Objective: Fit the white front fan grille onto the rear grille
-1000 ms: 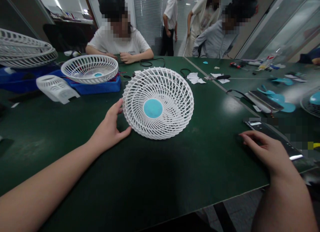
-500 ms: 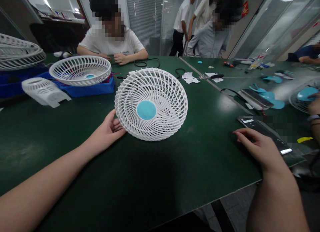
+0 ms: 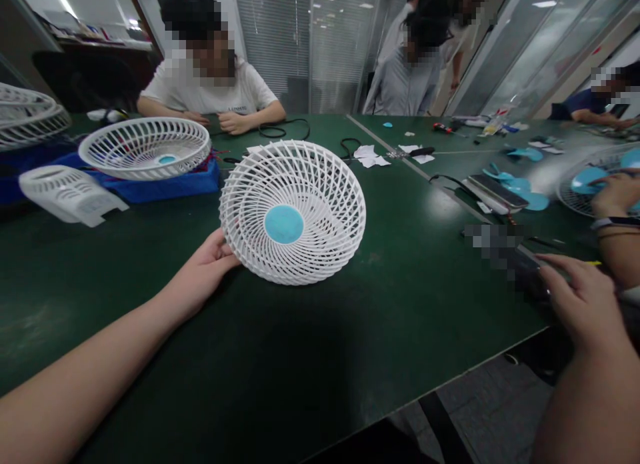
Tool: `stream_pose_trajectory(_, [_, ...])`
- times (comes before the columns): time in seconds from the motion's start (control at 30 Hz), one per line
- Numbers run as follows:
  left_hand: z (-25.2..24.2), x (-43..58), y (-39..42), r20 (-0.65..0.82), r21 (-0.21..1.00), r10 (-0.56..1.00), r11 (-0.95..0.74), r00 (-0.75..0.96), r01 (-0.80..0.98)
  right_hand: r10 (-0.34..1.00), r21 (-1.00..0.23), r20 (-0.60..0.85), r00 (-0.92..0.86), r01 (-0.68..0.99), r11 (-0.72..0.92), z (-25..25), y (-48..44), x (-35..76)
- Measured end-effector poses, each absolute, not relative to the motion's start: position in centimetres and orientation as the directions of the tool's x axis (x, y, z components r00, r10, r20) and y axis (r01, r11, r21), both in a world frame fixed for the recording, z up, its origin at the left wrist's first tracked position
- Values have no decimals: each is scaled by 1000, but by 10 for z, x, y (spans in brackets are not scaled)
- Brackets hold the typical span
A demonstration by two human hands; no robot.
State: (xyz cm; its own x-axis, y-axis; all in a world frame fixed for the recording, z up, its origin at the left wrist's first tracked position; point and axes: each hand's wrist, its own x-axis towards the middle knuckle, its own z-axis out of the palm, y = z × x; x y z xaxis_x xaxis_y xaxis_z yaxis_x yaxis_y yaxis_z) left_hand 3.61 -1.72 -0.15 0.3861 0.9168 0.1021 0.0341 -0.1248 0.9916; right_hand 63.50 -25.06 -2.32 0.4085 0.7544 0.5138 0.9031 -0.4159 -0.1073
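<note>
My left hand (image 3: 213,257) grips the left rim of a round white fan grille (image 3: 325,251), thumb at the front and fingers partly hidden behind it. The grille has spiralling ribs and a light blue centre disc (image 3: 284,224). It stands tilted up above the green table, its front facing me. At the right, my right hand (image 3: 585,294) is closed around the near end of a dark phone (image 3: 525,274), thumb and forefinger at its edge. Part of the phone is blurred, and the other fingers are hidden.
Another white grille (image 3: 145,147) rests on a blue bin (image 3: 170,187) at the left, beside a white plastic housing (image 3: 73,194). Paper scraps (image 3: 370,156), cables and blue fan blades (image 3: 520,191) lie across the table. A co-worker's hand (image 3: 620,194) works at the far right.
My right hand has moved right, onto the phone's near end. The view has turned slightly right, so the scene shifts left. My left hand keeps its hold on the grille.
</note>
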Motion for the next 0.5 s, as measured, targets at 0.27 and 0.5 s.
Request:
stream_pose_trajectory(0.27, [5, 30, -16, 17, 1000, 950, -24, 311, 18, 787, -179, 525, 322, 947, -268, -38, -256, 642])
stream_pose_trajectory(0.5, [-1, 24, -12, 41, 999, 936, -45, 350, 6, 528, -390, 475, 704, 706, -591, -41, -251, 625])
